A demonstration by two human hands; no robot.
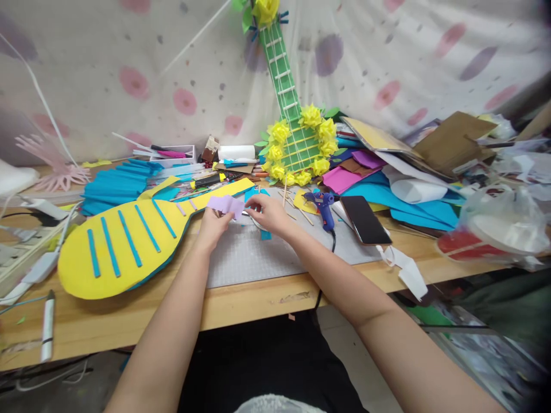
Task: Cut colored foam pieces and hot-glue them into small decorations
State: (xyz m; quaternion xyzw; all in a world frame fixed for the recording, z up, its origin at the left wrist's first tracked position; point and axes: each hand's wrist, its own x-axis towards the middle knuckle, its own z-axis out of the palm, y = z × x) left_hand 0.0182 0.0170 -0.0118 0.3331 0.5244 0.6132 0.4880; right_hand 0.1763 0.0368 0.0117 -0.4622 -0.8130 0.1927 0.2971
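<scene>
Pale translucent plastic sheet with pink and purple blotches [129, 69] hanging as backdrop behind work area, creasing in soft folds. Thin white cord [38, 92] running down sheet at left. Light wooden desk [241, 304] stretching across view, front edge showing chipped patch near middle. Grey gridded cutting mat [258, 258] lying on desk top. Grey floor [340, 338] showing beneath desk edge, dim and partly shadowed. Soft even daylight filtering through sheet, casting faint shadows. Lower right corner blurring, contents there unclear.
</scene>
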